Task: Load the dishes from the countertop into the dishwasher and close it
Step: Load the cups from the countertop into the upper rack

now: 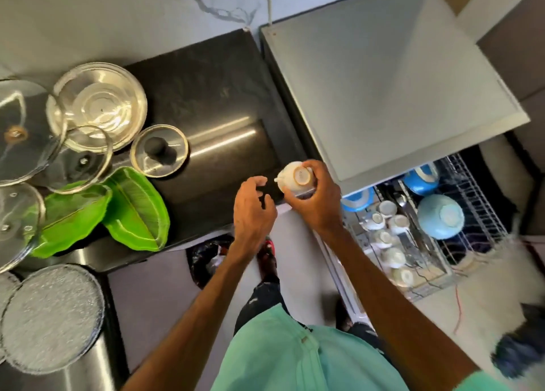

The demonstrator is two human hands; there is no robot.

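My right hand (317, 197) grips a small white cup (295, 177) tipped on its side, its base facing me, over the right edge of the dark countertop (212, 95). Just left of it, my left hand (253, 210) is empty with fingers curled apart. At the right, the dishwasher's pulled-out wire rack (477, 208) holds several white cups (389, 237) and blue bowls (441, 216). On the counter's left lie a glass bowl (97, 104), glass lids (159, 151), two green leaf-shaped plates (132, 210) and textured glass plates (50, 314).
The grey dishwasher top (383, 81) stands right of the counter. A black bin bag (209, 258) sits on the floor below the counter edge, beside my foot. A red wire (458, 308) runs across the floor at the right.
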